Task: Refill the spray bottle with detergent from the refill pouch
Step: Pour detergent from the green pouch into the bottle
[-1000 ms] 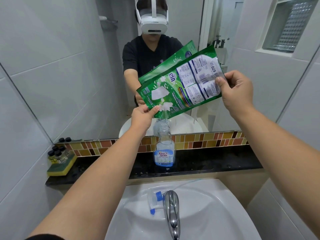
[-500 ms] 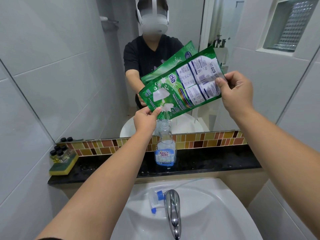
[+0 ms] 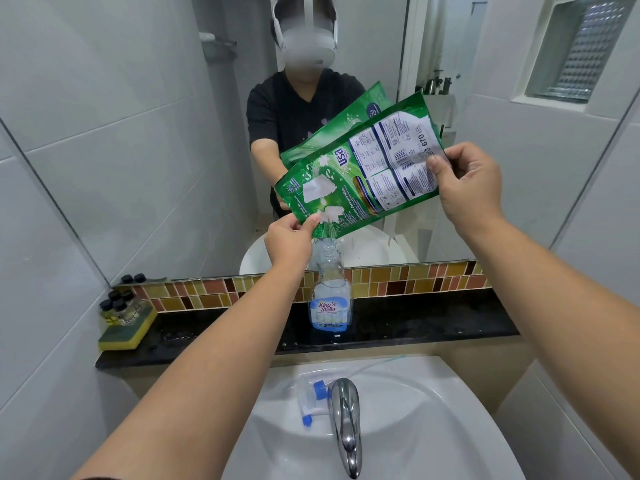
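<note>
Black stone worktop (image 3: 415,323) runs under a mirror, above a white sink (image 3: 398,427). On it stands the uncapped spray bottle (image 3: 330,299), upright. Above its neck the green refill pouch (image 3: 360,178) tilts, lower corner down; left hand (image 3: 289,242) pinches that corner, right hand (image 3: 467,181) grips the raised end. Liquid seems to be running, though it blurs. Sprayer head (image 3: 311,400) lies in the sink beside the tap (image 3: 344,420).

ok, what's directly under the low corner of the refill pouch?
The open neck of the spray bottle sits under the refill pouch, which the left hand and right hand grip. The pouch corner hides any stream.
</note>
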Motion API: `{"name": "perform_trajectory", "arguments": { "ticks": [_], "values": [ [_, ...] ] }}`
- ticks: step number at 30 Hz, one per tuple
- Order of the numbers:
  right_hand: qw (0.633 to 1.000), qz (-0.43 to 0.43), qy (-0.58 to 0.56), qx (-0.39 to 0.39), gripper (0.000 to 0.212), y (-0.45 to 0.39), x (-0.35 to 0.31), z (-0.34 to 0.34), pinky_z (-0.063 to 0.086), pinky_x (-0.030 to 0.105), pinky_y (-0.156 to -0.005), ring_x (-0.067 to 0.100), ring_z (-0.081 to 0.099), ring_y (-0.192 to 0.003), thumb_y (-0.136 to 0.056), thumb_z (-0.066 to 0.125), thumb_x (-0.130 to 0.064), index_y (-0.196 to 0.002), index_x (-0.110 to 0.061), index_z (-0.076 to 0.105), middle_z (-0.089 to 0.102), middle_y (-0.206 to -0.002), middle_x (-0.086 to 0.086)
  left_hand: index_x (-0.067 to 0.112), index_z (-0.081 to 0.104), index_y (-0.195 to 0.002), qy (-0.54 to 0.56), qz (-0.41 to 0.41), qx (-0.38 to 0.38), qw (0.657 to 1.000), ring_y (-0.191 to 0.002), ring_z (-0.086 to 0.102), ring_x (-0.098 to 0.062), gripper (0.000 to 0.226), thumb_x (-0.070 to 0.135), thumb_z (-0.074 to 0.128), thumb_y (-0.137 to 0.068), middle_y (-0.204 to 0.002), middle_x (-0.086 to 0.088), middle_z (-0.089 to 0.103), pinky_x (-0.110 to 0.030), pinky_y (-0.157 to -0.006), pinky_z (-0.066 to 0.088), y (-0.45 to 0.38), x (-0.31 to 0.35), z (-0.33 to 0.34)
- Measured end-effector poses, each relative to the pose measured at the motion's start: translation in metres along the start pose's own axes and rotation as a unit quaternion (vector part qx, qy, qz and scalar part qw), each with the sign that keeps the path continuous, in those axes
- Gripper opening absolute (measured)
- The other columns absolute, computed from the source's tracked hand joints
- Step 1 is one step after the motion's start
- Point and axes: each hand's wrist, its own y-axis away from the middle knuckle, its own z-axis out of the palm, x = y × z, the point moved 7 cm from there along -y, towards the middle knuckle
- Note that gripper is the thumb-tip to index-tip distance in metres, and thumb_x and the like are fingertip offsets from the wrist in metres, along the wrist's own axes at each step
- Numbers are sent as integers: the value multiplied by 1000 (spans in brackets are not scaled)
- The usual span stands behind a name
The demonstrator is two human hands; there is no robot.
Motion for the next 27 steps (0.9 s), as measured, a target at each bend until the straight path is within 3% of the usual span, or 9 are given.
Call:
{"name": "perform_trajectory", "arguments": {
  "ticks": [5,11,20,24,27],
  "values": [
    [1000,5,1,-2,14,-1,0,0,55,55,-72,39,65,-85,-91,64,-22,-86,-10,62,70,-89,19,36,66,-65,-1,-2,1,1000,-63,56,-13,20,40,75,-82,-73,-6,71,-29,-60,48,1,2,0],
    [1000,-2,6,2,16,0,-3,-2,56,54,-72,38,66,-85,-91,64,-24,-76,-28,56,70,-87,17,35,66,-65,-2,-6,1,1000,-63,56,-12,21,41,75,-83,-67,1,68,-28,-59,46,2,3,0],
    [1000,-10,14,10,19,0,-3,-1,56,51,-69,36,66,-83,-90,64,-25,-74,-31,55,70,-86,14,34,66,-66,0,-12,1,1000,-65,57,-14,20,39,75,-83,-75,-7,71,-32,-63,51,5,2,-1],
    [1000,-15,5,12,19,1,-3,-1,57,42,-66,24,63,-75,-89,64,-26,-73,-32,55,68,-81,6,33,66,-64,-2,-13,5,1000,-67,61,-24,22,39,76,-82,-76,-12,71,-35,-65,52,4,5,-1],
    [1000,-20,-3,15,18,1,-4,-2,53,33,-62,15,60,-72,-88,64,-27,-73,-33,55,65,-76,-4,31,65,-63,-4,-11,7,1000,-63,55,-19,24,40,76,-82,-72,-13,67,-35,-63,50,4,6,0]
  ]
}}
